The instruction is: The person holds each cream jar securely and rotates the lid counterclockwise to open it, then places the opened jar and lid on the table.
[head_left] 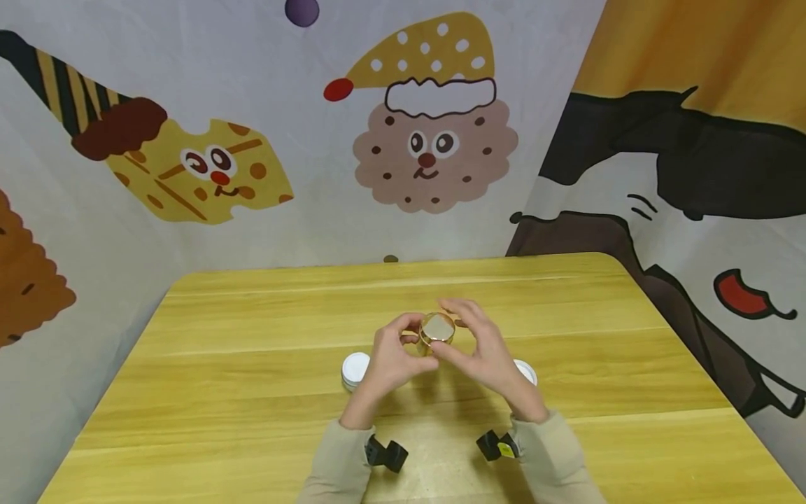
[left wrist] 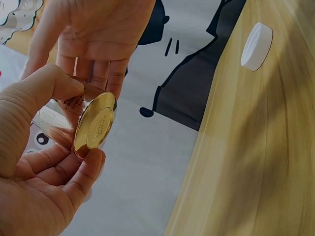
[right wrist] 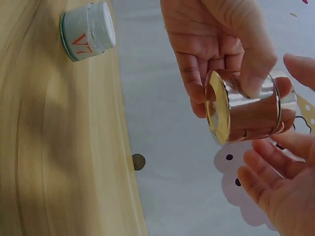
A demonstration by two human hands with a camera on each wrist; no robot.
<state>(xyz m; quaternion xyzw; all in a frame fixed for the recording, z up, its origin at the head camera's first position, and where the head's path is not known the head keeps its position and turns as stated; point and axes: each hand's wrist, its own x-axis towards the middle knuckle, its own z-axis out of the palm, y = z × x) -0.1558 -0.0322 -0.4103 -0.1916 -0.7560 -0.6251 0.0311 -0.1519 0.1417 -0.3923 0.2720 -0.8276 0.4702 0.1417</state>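
A shiny gold jar [head_left: 436, 332] with a mirror-like lid is held above the table between both hands. My left hand [head_left: 393, 357] grips its body, thumb on the near side and fingers curled round the far side. My right hand [head_left: 485, 346] is at the lid [right wrist: 287, 105], with the thumb on its near edge and a finger at the opposite edge; the other fingers are spread. The jar's round gold base [left wrist: 96, 125] bears small lettering too fine to read. Beside the left hand stands a glass jar [right wrist: 81, 34] marked "V7" in red.
A loose white lid [left wrist: 257, 46] lies on the wooden table [head_left: 239, 413], partly behind the right wrist in the head view. Behind the table's far edge hangs a printed cartoon cloth [head_left: 252, 84]. Dark wrist cameras [head_left: 385, 455] sit on both sleeves.
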